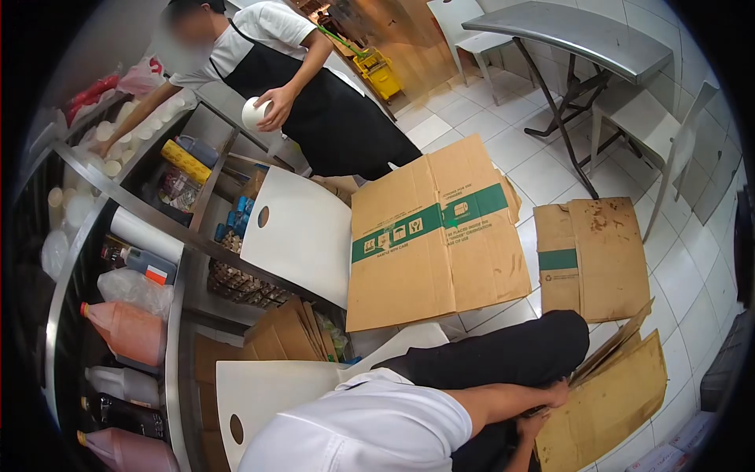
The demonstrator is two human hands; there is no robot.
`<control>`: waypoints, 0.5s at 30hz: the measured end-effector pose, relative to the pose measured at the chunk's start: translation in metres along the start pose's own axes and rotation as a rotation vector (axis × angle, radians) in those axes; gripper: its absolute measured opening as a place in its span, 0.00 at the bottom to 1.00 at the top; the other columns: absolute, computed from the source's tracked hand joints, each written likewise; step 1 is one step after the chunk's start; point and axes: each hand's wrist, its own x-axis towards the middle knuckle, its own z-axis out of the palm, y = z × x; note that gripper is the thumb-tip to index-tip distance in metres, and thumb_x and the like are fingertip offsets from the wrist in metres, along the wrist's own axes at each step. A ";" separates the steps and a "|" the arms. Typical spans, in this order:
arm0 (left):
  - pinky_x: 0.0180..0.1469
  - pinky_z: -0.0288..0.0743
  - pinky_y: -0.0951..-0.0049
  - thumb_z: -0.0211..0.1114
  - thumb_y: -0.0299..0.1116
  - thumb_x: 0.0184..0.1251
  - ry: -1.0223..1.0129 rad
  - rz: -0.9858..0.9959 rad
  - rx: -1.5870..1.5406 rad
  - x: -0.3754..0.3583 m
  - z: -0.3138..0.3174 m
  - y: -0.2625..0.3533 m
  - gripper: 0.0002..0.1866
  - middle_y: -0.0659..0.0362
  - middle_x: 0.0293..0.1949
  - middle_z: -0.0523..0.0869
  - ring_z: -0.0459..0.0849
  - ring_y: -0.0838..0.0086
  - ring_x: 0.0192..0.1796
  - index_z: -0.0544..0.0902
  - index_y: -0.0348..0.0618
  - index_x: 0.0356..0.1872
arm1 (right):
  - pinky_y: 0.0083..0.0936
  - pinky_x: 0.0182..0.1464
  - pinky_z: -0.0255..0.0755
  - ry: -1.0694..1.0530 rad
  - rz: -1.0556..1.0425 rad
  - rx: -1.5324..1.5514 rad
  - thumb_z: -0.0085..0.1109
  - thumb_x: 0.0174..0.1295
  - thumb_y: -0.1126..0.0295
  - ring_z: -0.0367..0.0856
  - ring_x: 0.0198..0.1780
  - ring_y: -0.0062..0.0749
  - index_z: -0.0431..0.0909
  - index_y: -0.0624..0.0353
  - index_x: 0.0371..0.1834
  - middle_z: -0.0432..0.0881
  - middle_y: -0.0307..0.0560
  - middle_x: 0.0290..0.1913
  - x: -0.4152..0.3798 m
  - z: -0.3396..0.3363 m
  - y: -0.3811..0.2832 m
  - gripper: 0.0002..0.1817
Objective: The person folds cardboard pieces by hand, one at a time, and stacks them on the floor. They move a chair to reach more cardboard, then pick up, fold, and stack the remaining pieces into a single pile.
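Note:
At the lower right my left hand [557, 392] is closed beside the edge of a flattened, stained cardboard piece [617, 401]. My right hand [533, 425] is just below it, close against it, with its fingers bent. Something small and dark shows between the two hands, too small to make out. My dark trouser leg [487, 350] lies just above my arms. A large flattened box [436, 236] with a green printed band lies in front of me. Another flat cardboard piece [594, 259] with a green patch rests on the tiled floor to its right.
A person in a black apron [338, 118] holds a white container [255, 115] and reaches into the shelf [118, 189] at left. White chairs [295, 236] stand nearby. A metal folding table [578, 35] and a yellow mop bucket [378, 75] are farther back.

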 end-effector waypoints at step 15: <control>0.84 0.46 0.57 0.58 0.21 0.59 0.447 0.229 -0.514 0.006 0.026 -0.020 0.55 0.36 0.82 0.52 0.46 0.46 0.85 0.36 0.50 0.85 | 0.49 0.84 0.43 -0.110 0.104 0.020 0.74 0.56 0.53 0.39 0.84 0.70 0.44 0.63 0.85 0.46 0.68 0.85 -0.004 -0.008 -0.014 0.60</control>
